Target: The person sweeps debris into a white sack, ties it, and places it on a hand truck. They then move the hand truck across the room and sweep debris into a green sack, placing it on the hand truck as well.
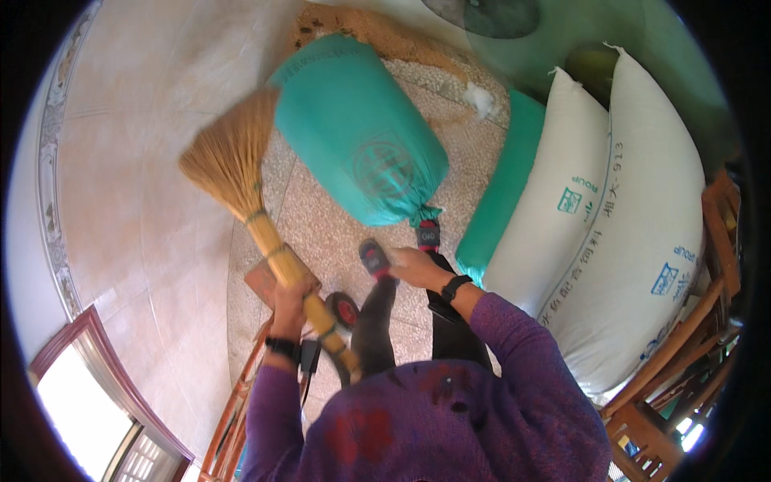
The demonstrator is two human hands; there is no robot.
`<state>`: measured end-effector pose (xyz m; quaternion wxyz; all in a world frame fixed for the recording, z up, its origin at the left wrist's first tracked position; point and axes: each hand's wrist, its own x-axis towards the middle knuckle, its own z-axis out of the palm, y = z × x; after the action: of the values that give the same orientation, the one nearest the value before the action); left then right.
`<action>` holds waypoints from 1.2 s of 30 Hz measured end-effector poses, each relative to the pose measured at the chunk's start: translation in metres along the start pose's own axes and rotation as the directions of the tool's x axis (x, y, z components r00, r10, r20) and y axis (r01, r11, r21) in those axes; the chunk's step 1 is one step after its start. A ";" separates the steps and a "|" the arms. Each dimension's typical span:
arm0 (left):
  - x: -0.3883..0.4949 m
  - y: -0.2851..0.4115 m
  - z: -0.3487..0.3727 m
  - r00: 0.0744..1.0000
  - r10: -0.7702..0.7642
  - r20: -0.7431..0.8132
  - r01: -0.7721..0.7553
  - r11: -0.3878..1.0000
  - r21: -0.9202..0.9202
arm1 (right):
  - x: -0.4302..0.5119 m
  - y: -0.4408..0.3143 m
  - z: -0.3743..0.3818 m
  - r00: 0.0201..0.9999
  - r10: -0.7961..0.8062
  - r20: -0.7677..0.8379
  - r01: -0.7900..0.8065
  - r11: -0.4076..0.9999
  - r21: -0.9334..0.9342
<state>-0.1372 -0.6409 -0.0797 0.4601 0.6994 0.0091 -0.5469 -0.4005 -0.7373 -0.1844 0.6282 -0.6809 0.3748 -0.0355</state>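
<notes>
My left hand (292, 306) is closed around the handle of a straw broom (283, 265). The broom slants upward to the left, and its fanned bristles are raised beside a tied green woven sack (361, 132) lying on the floor. Its handle end comes close to my purple sweater. My right hand (415, 266) hangs in front of my legs, below the sack's knotted end. Nothing shows in that hand; blur and its angle obscure the fingers. Both wrists wear dark bands.
Full white woven sacks (650, 229) bearing writing stand at the right, beside another green sack (506, 187). A hand truck's wheel (343, 310) and orange frame (232, 410) are at my left. Wooden chairs (668, 355) stand lower right. Brown powdery residue (397, 45) lies along the far wall.
</notes>
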 end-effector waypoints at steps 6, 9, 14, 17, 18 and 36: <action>-0.075 -0.057 -0.071 0.928 -0.294 -0.230 0.346 0.908 0.235 | 0.050 0.139 -0.022 0.890 0.282 -0.359 -0.399 0.863 -0.311; -0.087 -0.095 -0.082 0.890 -0.404 -0.212 0.406 0.913 -0.034 | 0.085 0.184 -0.019 0.855 0.387 -0.346 -0.506 0.770 -0.389; -0.069 -0.130 -0.100 0.807 -0.547 -0.223 0.540 0.836 -0.100 | 0.119 0.240 -0.014 0.737 0.658 -0.155 -0.672 0.687 -0.278; -0.059 -0.142 -0.104 0.762 -0.619 -0.191 0.622 0.782 -0.054 | 0.125 0.263 -0.003 0.722 0.691 -0.034 -0.686 0.709 -0.165; -0.058 -0.146 -0.104 0.737 -0.655 -0.166 0.652 0.754 -0.076 | 0.125 0.269 0.003 0.731 0.679 -0.070 -0.680 0.715 -0.165; -0.073 -0.230 -0.127 0.769 -0.638 -0.031 0.620 0.757 -0.207 | 0.141 0.223 -0.014 0.604 0.796 0.022 -0.608 0.479 -0.634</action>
<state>-0.1887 -0.3898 -0.1719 0.3111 0.6360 0.3171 -0.6310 -0.4103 -0.8115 -0.4378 0.4032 -0.6118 0.5102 0.4505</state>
